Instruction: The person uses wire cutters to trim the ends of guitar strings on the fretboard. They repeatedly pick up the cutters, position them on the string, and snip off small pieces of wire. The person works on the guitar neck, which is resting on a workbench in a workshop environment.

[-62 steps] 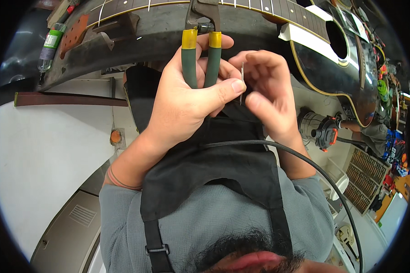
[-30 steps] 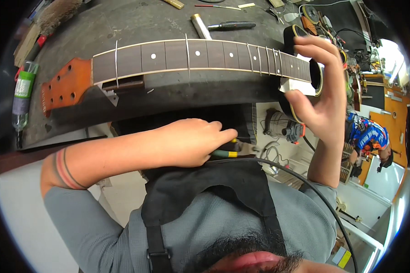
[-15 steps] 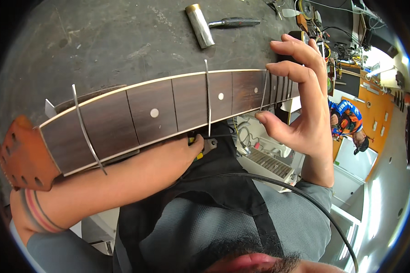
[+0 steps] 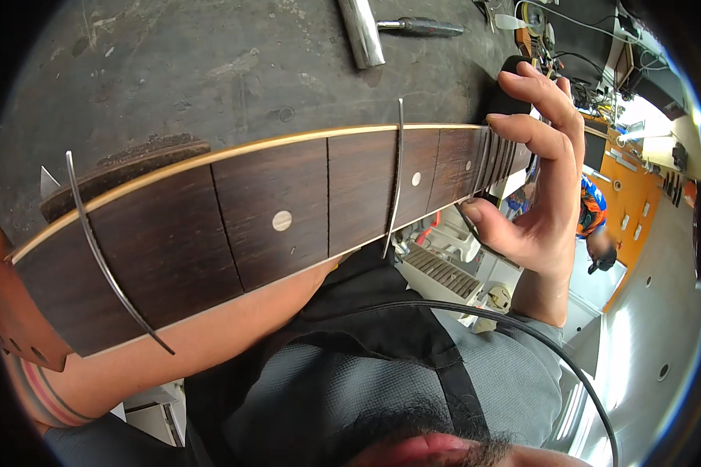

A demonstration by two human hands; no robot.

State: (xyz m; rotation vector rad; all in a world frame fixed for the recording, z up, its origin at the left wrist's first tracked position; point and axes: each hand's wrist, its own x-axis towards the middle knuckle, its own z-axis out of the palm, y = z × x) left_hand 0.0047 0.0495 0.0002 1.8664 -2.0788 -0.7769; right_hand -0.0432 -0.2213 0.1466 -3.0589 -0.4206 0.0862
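A guitar neck's dark fretboard crosses my view diagonally, its orange headstock at the left. Loose, curved silver fret wires lie across it, one at left and one mid-neck, their ends overhanging the edges. My right hand is open around the neck's right part, index tip and thumb tip at opposite edges, other fingers raised; I cannot tell whether they press on it. My left forearm runs beneath the neck. The fretboard hides my left hand and whatever it holds.
A dark, scuffed bench top carries a metal cylinder and a dark-handled tool. Cables and small tools crowd the upper right. A co-worker in patterned blue and orange is at an orange board. A black cable crosses my apron.
The pliers seen earlier in my left hand have gone out of sight behind the neck. The fretboard has grown larger in view. My right hand has moved from beside the pliers to the neck.
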